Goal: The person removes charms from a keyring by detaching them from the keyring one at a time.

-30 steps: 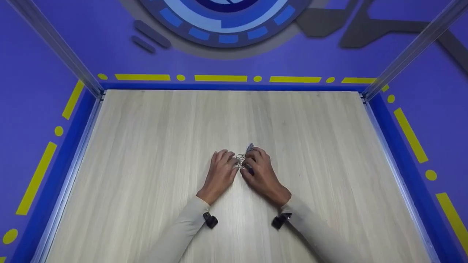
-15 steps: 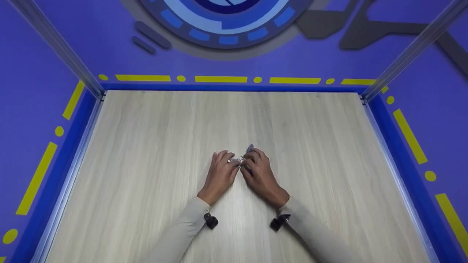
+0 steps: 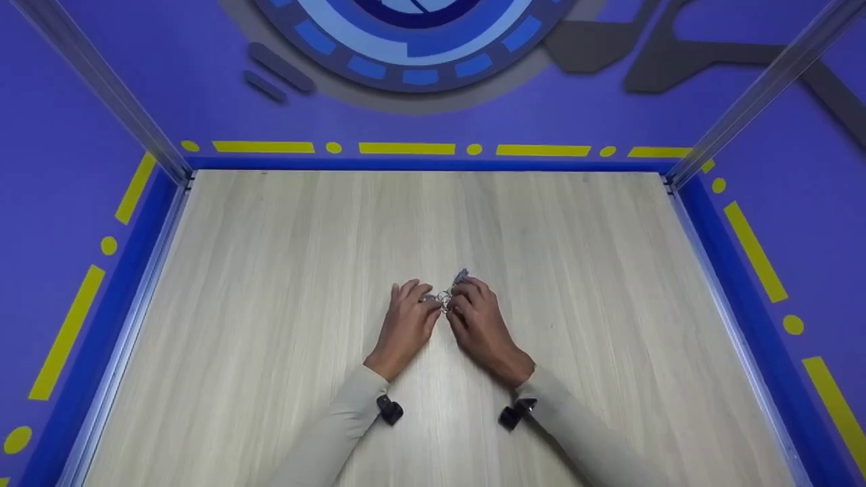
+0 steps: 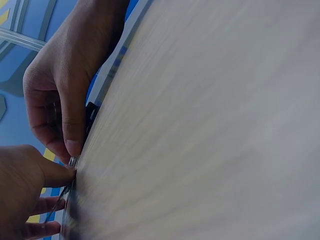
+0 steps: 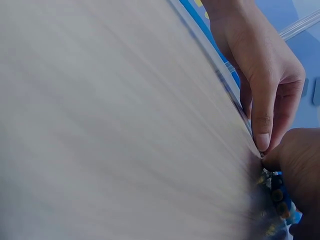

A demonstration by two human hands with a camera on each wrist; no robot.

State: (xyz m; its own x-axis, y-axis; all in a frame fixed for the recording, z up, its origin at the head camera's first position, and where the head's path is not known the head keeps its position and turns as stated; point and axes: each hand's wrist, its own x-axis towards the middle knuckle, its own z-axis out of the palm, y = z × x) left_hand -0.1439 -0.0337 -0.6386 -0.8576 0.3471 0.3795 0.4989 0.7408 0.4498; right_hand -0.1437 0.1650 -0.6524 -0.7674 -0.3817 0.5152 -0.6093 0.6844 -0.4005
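A small cluster of silvery metal rings (image 3: 444, 296), like a key ring, lies between both hands near the table's middle. My left hand (image 3: 404, 321) pinches its left side with thumb and forefinger. From the right, my right hand (image 3: 482, 331) pinches the cluster, its thumb almost meeting the left one. A grey-blue piece (image 3: 461, 275) sticks out beyond the right fingertips. Under the right hand, the right wrist view shows a dark blue piece with brownish round parts (image 5: 278, 195). The fingers hide much of the cluster, and I cannot tell its exact kind.
The pale wood-grain table (image 3: 304, 237) spreads around both hands. Blue panels with yellow dashes (image 3: 406, 148) stand behind it and at its sides, with metal posts (image 3: 145, 128) at the back corners. A small black camera (image 3: 389, 410) sits on each wrist.
Both hands stay almost in place. The fingers shift slightly at the rings, which have turned a little between them. The right hand's thumb has moved in closer to its fingers.
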